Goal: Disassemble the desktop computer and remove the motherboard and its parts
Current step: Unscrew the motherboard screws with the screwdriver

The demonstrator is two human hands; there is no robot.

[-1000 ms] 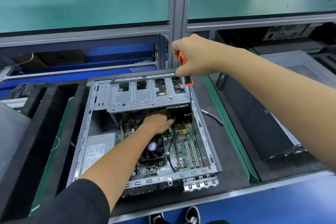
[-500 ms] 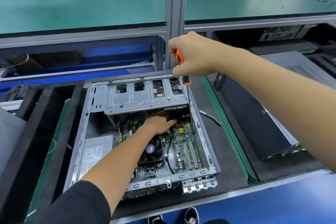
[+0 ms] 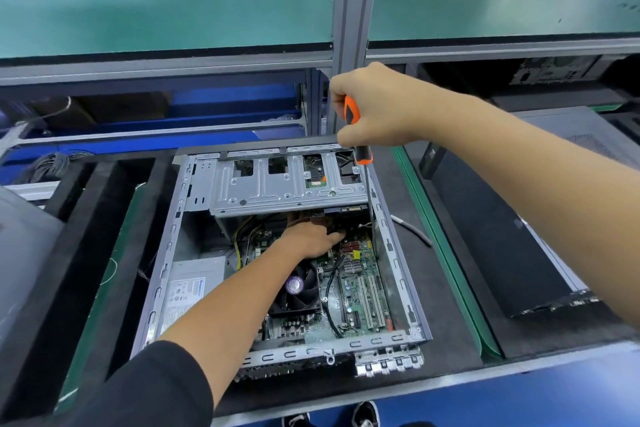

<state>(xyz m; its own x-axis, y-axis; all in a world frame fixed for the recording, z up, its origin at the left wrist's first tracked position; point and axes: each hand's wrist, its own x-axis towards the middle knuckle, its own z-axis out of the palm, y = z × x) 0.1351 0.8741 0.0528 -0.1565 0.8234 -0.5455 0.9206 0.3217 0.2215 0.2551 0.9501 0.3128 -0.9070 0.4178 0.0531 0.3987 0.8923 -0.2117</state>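
Right hand (image 3: 374,107) fingers clench an orange-and-black screwdriver (image 3: 353,121), shaft pointing down at the far right corner of the open grey steel computer case (image 3: 398,253). Inside that case, the left hand (image 3: 308,239) reaches under the silver drive cage (image 3: 287,184); its fingers apparently grasp a connector above the green motherboard (image 3: 360,288), nearer this hand.

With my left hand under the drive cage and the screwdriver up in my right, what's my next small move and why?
Probably pull free whatever the left hand is reaching under the drive cage; it hides the fingers, so that's a guess. The right hand holds the screwdriver clear above the case.
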